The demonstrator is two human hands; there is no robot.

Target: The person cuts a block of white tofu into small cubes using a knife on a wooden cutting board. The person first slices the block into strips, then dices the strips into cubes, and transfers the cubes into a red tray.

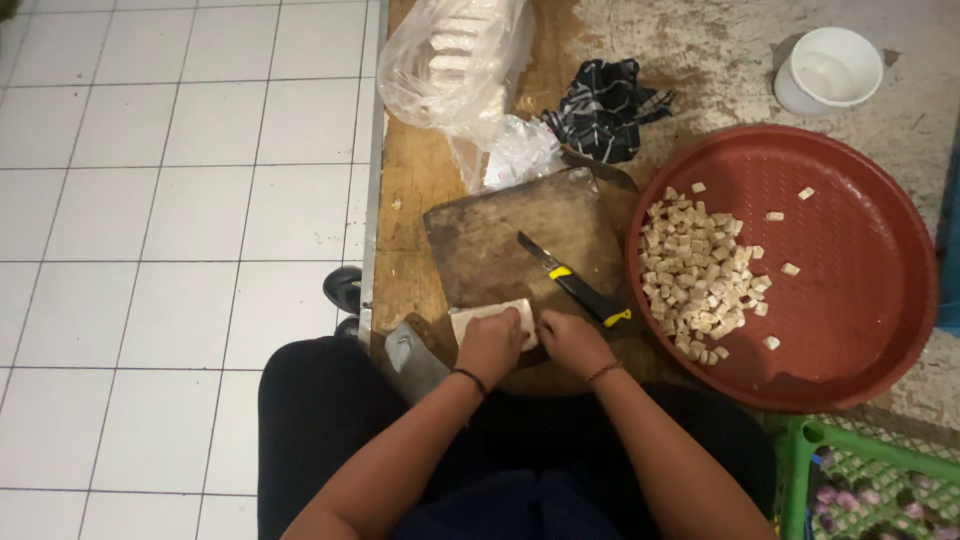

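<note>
A pale rectangular block (pixel 487 313) lies at the near edge of a dark wooden cutting board (pixel 500 235). My left hand (pixel 490 345) rests on the block's near side. My right hand (pixel 572 343) sits beside it at the block's right end, fingers curled; whether it grips the block is unclear. A knife (pixel 575 285) with a black and yellow handle lies loose on the board, just beyond my right hand. To the right, a wide red round tray (pixel 860 300) holds a heap of small pale cubes (pixel 700 280).
A clear plastic bag (pixel 455 65) of pale blocks and a dark checked cloth (pixel 605 105) lie at the back. A white cup (pixel 828 70) stands far right. A green crate (pixel 870 485) is at bottom right. White tiled floor (pixel 170 200) lies left of the table edge.
</note>
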